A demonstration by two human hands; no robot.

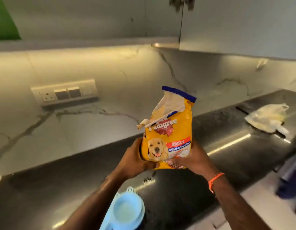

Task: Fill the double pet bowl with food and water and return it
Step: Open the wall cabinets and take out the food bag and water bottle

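A yellow dog food bag (170,130) with a torn-open top is held upright above the dark counter (69,176). My left hand (135,158) grips its lower left side and my right hand (192,158) grips its lower right corner, thumb across the front. Below my left forearm, at the counter's front edge, stands the light blue pet bowl (127,209); one round, pale compartment shows, and the rest is cut off by the frame's bottom edge.
A crumpled plastic bag (268,118) lies on the counter at the far right. A wall socket panel (64,92) sits on the marble backsplash at left. An open overhead cabinet door (235,27) hangs above. A dark blue object (290,180) is at the right edge.
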